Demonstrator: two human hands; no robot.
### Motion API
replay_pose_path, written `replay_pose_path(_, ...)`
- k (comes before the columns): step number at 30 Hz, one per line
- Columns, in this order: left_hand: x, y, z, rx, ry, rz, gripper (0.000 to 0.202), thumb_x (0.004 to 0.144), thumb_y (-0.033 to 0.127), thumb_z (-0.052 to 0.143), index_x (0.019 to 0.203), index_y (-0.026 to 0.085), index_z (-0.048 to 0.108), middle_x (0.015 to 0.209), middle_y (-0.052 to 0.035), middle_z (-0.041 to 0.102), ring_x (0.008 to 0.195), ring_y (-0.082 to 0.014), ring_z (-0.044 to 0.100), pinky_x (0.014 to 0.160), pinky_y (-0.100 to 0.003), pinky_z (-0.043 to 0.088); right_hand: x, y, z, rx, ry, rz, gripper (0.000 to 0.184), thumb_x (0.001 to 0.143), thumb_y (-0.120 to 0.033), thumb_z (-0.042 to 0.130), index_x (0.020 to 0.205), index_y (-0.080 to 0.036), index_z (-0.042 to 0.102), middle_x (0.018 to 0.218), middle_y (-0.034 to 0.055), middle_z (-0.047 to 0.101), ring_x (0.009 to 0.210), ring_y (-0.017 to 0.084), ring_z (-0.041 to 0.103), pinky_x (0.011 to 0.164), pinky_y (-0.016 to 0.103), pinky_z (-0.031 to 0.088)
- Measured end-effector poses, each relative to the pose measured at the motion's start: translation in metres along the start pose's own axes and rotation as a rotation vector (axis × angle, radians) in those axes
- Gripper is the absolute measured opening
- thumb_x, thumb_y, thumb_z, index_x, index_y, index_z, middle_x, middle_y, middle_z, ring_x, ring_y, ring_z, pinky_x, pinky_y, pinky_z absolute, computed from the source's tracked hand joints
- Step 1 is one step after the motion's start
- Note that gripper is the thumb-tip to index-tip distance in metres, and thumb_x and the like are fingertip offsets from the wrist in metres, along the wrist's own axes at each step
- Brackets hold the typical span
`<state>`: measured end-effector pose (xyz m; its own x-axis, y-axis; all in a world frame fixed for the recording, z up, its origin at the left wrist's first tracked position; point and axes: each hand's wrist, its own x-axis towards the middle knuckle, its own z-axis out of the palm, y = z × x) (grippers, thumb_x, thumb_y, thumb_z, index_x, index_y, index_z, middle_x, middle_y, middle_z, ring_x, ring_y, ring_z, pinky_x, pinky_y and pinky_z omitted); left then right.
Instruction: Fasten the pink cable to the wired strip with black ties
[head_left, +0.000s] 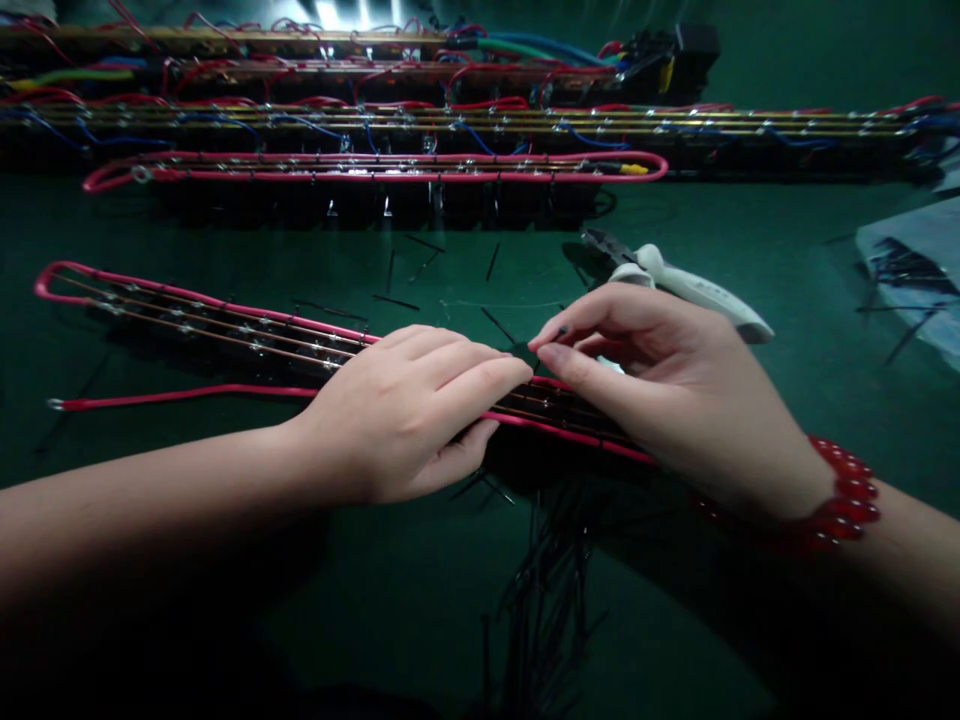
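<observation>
A long strip assembly (195, 325) with red wire and brass rails lies across the green mat in front of me. My left hand (405, 410) rests on its middle, fingers closed over the strip, fingertips pressing near a small black piece (523, 353). My right hand (667, 390), with a red bead bracelet at the wrist, pinches that black piece between thumb and forefinger. The same hand also has the white handles of cutting pliers (690, 288) tucked in it, jaws pointing up left.
Several similar wired strips (375, 165) lie stacked at the back of the mat. Loose black cable ties (547, 580) are heaped near the front edge, and cut bits (420, 262) are scattered mid-mat. A clear bag with more ties (911, 270) sits at right.
</observation>
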<state>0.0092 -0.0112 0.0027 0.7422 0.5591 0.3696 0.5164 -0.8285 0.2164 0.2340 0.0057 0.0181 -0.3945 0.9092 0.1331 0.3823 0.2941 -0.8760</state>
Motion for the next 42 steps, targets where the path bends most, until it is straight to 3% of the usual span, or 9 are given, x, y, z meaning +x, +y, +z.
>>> replay_pose_path(8,-0.0046,-0.0030,0.0017,0.050,0.020,0.067,0.023,0.096,0.021,0.054,0.118,0.022,0.057,0.123,-0.0105,0.066,0.104,-0.0256,0.067,0.084,-0.038,0.053,-0.0008,-0.0022,-0.0013,-0.089,-0.103,0.039,0.003,0.088,-0.026,0.070,0.089,-0.023,0.071,0.087,0.0007,0.071,0.078,0.018,0.065,0.072,0.037,0.052)
replay_pose_path(12,-0.0042,-0.0033,0.0016,0.048,-0.028,0.095,0.023,0.100,0.023,0.047,0.119,0.028,0.059,0.128,-0.0071,0.064,0.109,-0.0244,0.066,0.085,-0.039,0.052,-0.0002,-0.0038,-0.0021,-0.110,-0.121,0.041,0.002,0.087,-0.023,0.069,0.087,-0.023,0.071,0.085,0.0009,0.071,0.074,0.017,0.063,0.068,0.036,0.051)
replay_pose_path(15,-0.0036,-0.0017,0.0044,0.048,0.003,0.080,0.022,0.101,0.021,0.050,0.118,0.030,0.060,0.125,-0.0035,0.066,0.108,-0.0223,0.066,0.085,-0.038,0.052,0.0005,-0.0037,-0.0021,-0.114,-0.133,0.041,0.002,0.087,-0.021,0.068,0.087,-0.022,0.070,0.083,0.0009,0.070,0.073,0.017,0.062,0.066,0.035,0.051)
replay_pose_path(20,-0.0030,0.0017,0.0073,0.067,0.153,0.180,0.017,0.092,0.017,0.066,0.106,0.025,0.065,0.114,-0.0005,0.070,0.106,-0.0187,0.065,0.090,-0.034,0.053,0.0009,-0.0040,-0.0020,-0.117,-0.146,0.035,0.002,0.087,-0.023,0.068,0.086,-0.023,0.070,0.084,0.0009,0.071,0.074,0.018,0.063,0.066,0.036,0.051)
replay_pose_path(24,-0.0019,0.0020,0.0030,0.096,0.126,0.299,0.013,0.089,0.012,0.067,0.096,0.023,0.067,0.110,0.0006,0.071,0.104,-0.0185,0.063,0.096,-0.035,0.052,0.0002,-0.0049,-0.0024,-0.124,-0.152,0.049,0.004,0.089,-0.025,0.068,0.086,-0.023,0.071,0.083,0.0010,0.071,0.074,0.018,0.063,0.066,0.036,0.051)
replay_pose_path(32,-0.0011,-0.0002,0.0021,0.133,0.073,0.273,0.020,0.092,0.009,0.061,0.106,0.023,0.066,0.112,-0.0026,0.069,0.101,-0.0197,0.063,0.091,-0.037,0.053,0.0006,-0.0053,-0.0020,-0.107,-0.173,0.032,0.006,0.090,-0.026,0.066,0.086,-0.022,0.070,0.082,0.0013,0.070,0.072,0.017,0.063,0.064,0.034,0.051)
replay_pose_path(37,-0.0027,-0.0004,0.0050,0.108,0.100,0.238,0.013,0.092,0.010,0.063,0.100,0.021,0.064,0.112,-0.0037,0.068,0.098,-0.0202,0.063,0.089,-0.038,0.053,0.0008,-0.0048,-0.0025,-0.077,-0.180,-0.001,0.006,0.090,-0.027,0.066,0.087,-0.023,0.070,0.084,0.0015,0.070,0.075,0.017,0.064,0.065,0.034,0.051)
replay_pose_path(42,-0.0038,-0.0001,0.0050,0.115,0.087,0.251,0.021,0.091,0.010,0.064,0.107,0.023,0.064,0.116,-0.0035,0.066,0.101,-0.0206,0.062,0.091,-0.039,0.052,-0.0002,-0.0053,-0.0038,-0.084,-0.167,0.009,0.004,0.088,-0.028,0.068,0.086,-0.025,0.070,0.084,0.0006,0.071,0.076,0.018,0.065,0.066,0.034,0.052)
